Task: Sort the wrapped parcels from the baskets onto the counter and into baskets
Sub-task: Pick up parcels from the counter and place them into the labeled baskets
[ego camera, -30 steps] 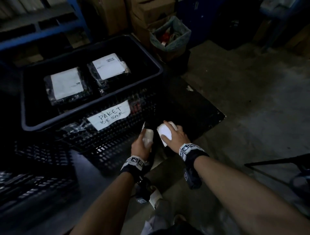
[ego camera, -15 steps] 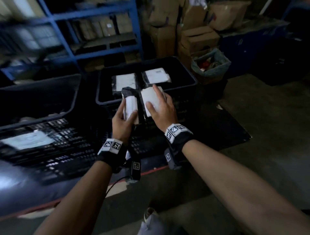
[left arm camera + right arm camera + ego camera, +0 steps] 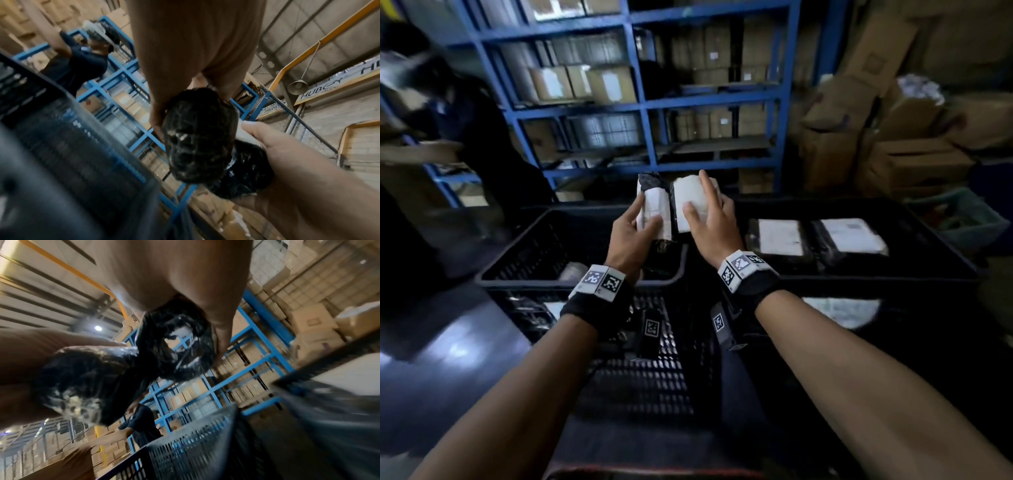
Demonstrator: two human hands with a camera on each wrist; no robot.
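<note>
Two small parcels in black wrap with white labels are held side by side above the baskets. My left hand (image 3: pixel 635 228) grips the left small parcel (image 3: pixel 654 205), seen from below as a black bundle (image 3: pixel 198 134). My right hand (image 3: pixel 705 219) grips the right small parcel (image 3: pixel 690 202), whose black underside (image 3: pixel 180 344) shows in the right wrist view. Under the left hand is the left black basket (image 3: pixel 493 267). The right black basket (image 3: pixel 941 236) holds two larger flat parcels (image 3: pixel 779 238) (image 3: pixel 851 236) with white labels.
Blue shelving (image 3: pixel 650 102) full of cardboard boxes stands behind the baskets. More boxes (image 3: pixel 876 113) are piled at the right. Another person in dark clothes (image 3: pixel 472 113) works at the left. A pale object (image 3: pixel 571 272) lies in the left basket.
Both hands rose from floor level with the two small parcels and now hold them above the baskets. The head view tilted up toward the shelving.
</note>
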